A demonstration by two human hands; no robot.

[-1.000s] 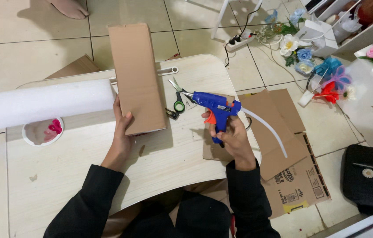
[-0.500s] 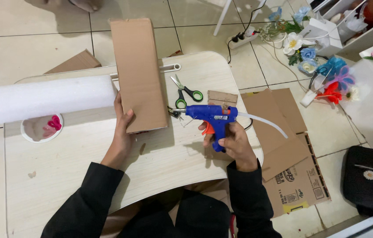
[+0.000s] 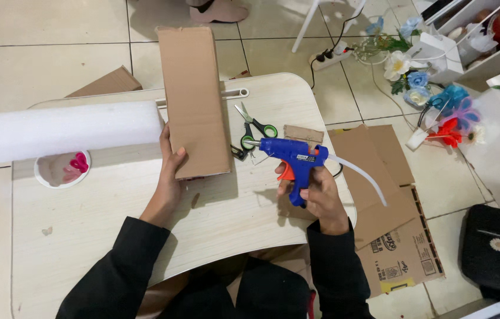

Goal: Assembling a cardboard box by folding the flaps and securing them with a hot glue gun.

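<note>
A long cardboard strip (image 3: 194, 100) is lain across the table (image 3: 114, 230) at upper centre of the frame, its near left edge pinched by the left hand (image 3: 171, 171). A blue glue gun (image 3: 293, 159) is gripped in the closed right hand (image 3: 315, 192) at centre right, nozzle aimed left toward the strip. No glue is seen on the cardboard, so gluing appears not yet begun. Scissors (image 3: 253, 130) are lain between strip and gun. The foam roll (image 3: 61, 130) is cut off at the left edge; the bowl (image 3: 61, 169) beneath it is partly hidden.
</note>
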